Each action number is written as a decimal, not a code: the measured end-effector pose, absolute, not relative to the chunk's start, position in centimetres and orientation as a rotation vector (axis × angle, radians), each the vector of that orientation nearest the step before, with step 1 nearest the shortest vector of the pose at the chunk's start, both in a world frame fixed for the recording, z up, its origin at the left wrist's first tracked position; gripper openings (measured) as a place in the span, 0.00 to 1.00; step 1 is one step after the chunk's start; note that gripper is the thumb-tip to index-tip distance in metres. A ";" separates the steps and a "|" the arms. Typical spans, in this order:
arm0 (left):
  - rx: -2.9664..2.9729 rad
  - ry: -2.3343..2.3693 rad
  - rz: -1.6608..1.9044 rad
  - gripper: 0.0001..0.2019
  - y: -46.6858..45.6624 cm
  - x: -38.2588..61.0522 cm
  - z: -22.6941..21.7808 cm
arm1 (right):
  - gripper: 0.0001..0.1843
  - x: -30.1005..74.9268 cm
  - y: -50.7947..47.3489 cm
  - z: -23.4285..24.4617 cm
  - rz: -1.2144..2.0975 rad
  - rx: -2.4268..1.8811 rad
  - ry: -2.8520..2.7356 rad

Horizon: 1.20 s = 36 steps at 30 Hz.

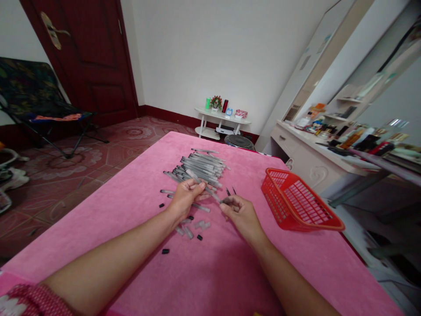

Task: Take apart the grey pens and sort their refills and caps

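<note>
Pen (212, 194) is held over the pink surface (230, 272), just before the pile (201, 169). Our left hand (186, 197) is closed around its barrel; our right hand (240, 213) pinches its near tip. Risk, as we judge it: a slack pinch drops it among the loose caps (165, 251).

The left hand (186, 196) closes over the middle of a pen (210, 193), hiding that stretch; the right hand (241, 213) pinches its end, so the tip cannot be seen. The black bits (165, 251) near the front edge of the table (138, 175) are too small to identify. That edge itself runs out of view. The dresser clutter (355, 140) is blurred.
</note>
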<state>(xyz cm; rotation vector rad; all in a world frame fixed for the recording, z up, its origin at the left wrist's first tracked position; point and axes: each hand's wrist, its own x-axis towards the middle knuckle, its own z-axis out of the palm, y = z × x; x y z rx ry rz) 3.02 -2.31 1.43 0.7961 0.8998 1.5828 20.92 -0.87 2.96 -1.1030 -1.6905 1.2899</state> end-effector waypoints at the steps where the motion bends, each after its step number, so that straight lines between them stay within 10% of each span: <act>1: 0.789 0.906 1.588 0.15 -2.3 3.0 1.5 | 0.15 20.9 -0.8 2.9 1.318 -1.100 -1.702; 36: 0.785 1.012 1.595 0.16 -2.2 3.1 1.3 | 0.09 21.1 -1.0 2.5 0.926 -1.161 -1.864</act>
